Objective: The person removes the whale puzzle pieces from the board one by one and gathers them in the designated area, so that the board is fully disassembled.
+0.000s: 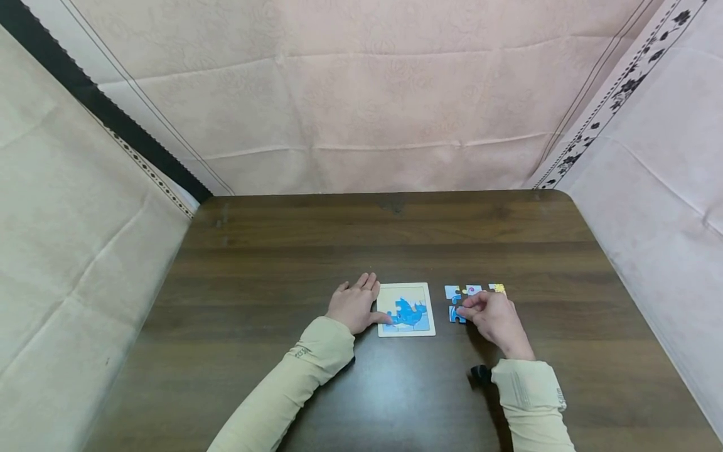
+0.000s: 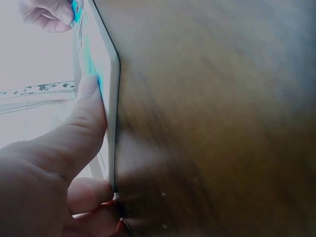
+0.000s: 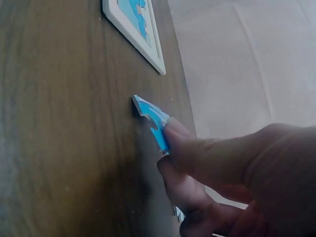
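A square jigsaw board [image 1: 407,334] with a pale rim and a partly filled blue picture lies on the table. My left hand [image 1: 354,306] is at its left side with fingers extended; its thumb [image 2: 86,106] rests on the board's surface. To the right of the board, my right hand [image 1: 497,319] pinches a blue-and-white puzzle piece [image 3: 155,120] between thumb and index finger. That piece looks tilted in the right wrist view, and the fingers hide part of it. Whether it touches the table I cannot tell.
Several loose puzzle pieces [image 1: 452,292] lie just beyond the right hand, including one with a yellow shape [image 1: 498,287]. They sit on a dark wooden table [image 1: 316,245]. Pale cloth [image 1: 384,100] hangs behind the table and along both sides.
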`<state>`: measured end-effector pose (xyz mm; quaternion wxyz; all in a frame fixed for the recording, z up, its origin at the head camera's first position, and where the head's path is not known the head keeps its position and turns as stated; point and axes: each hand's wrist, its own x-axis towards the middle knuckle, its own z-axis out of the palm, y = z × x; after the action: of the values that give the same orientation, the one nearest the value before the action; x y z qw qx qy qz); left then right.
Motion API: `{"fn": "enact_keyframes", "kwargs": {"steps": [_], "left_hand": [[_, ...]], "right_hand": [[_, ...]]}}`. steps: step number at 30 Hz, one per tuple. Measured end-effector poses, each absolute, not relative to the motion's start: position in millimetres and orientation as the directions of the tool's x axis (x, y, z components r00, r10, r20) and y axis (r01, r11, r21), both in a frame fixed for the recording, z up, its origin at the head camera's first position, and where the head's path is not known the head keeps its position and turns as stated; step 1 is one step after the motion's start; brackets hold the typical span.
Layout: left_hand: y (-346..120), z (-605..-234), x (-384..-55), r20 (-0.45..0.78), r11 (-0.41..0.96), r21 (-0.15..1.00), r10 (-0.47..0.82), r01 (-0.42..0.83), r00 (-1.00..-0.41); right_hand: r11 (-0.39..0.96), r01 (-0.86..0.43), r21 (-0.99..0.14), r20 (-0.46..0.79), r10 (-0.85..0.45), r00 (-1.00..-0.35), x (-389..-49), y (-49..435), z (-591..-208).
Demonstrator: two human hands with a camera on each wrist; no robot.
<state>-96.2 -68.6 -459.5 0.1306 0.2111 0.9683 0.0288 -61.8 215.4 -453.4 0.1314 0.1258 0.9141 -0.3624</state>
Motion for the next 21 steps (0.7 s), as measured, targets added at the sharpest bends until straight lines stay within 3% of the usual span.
{"fn": "enact_keyframes", "kwargs": {"steps": [21], "left_hand": [[-68.4, -458.2, -96.3, -0.253, 0.909, 0.106, 0.416, 0.403, -0.873]], "right_hand": [[0.739, 0.326, -0.590, -0.325, 0.152, -0.934, -65.3, 208.6, -455.3]]}}
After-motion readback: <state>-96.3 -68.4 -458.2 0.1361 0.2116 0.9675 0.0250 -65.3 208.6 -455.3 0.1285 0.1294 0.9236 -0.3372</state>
